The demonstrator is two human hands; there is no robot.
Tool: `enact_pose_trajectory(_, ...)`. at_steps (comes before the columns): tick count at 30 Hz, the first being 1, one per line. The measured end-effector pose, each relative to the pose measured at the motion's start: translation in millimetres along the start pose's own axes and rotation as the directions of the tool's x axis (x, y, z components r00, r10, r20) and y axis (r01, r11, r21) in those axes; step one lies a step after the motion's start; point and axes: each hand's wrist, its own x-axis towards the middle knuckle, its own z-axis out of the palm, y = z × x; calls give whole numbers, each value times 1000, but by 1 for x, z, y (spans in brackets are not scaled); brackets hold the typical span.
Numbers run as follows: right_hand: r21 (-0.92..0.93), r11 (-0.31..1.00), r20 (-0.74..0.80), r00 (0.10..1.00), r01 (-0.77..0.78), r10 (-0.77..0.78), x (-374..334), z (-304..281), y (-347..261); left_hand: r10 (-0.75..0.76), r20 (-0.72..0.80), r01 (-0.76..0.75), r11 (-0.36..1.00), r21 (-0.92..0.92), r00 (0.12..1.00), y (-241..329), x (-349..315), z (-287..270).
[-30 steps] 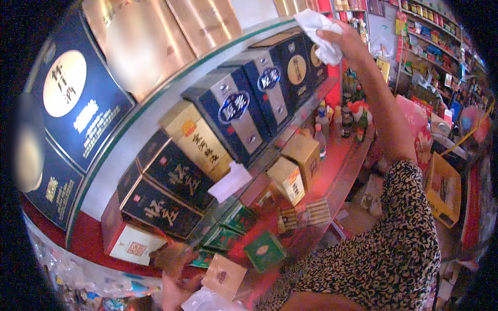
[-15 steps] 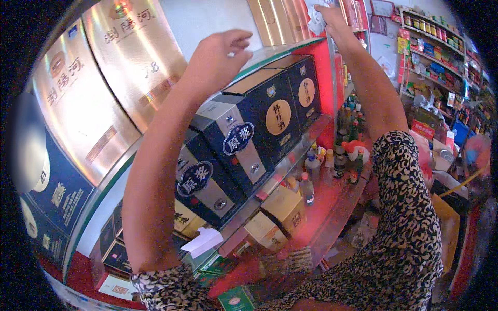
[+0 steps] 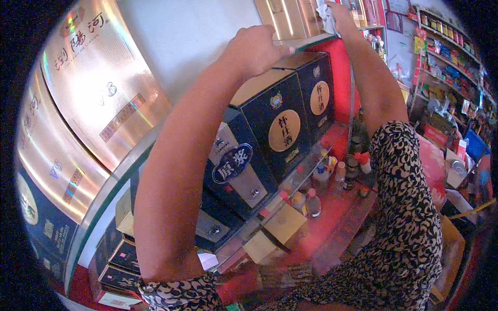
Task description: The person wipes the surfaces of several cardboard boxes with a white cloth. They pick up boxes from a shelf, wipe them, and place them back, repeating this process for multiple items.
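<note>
Both my arms reach up to a glass shelf (image 3: 311,40). At its far right end my right hand (image 3: 342,19) grips a crumpled white cloth (image 3: 328,18), beside gold boxes (image 3: 295,19). My left hand (image 3: 254,52) is over the shelf's front edge, left of those boxes; its thumb points right, apart from the fingers, and it holds nothing I can see. Whether it touches the shelf I cannot tell. Below it, dark blue boxes with round gold labels (image 3: 284,130) stand on a lower shelf, next to a dark box with a silver stripe (image 3: 236,166).
Large gold boxes (image 3: 98,67) stand on the upper shelf at the left. Small bottles (image 3: 313,203) and tan cartons (image 3: 285,222) sit on a red ledge (image 3: 332,228) below. Wall shelves with jars and packets (image 3: 446,57) are at the far right.
My left hand has moved right, toward the gold boxes, and down to the shelf edge. My right hand keeps the cloth at the shelf's far end. The view has shifted.
</note>
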Motion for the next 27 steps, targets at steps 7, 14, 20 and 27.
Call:
enact_pose_trajectory(7, 234, 968, 144, 988, -90, 57, -40, 8, -51, -135, -158, 123, 989, -85, 978, -4, 0, 1)
enact_pose_trajectory(14, 149, 706, 584, 515, 692, -627, -104, 6, -76, -375, 124, 368, 698, -614, 919, -20, 35, 1)
enact_pose_trajectory(20, 137, 982, 497, 867, -131, 46, -111, 33, -86, -145, 154, 188, 255, -948, 977, -33, 100, 36)
enact_pose_trajectory(27, -73, 981, 256, 954, 180, -156, -132, 34, -108, -547, -85, 181, 414, -892, 833, -12, 97, 22)
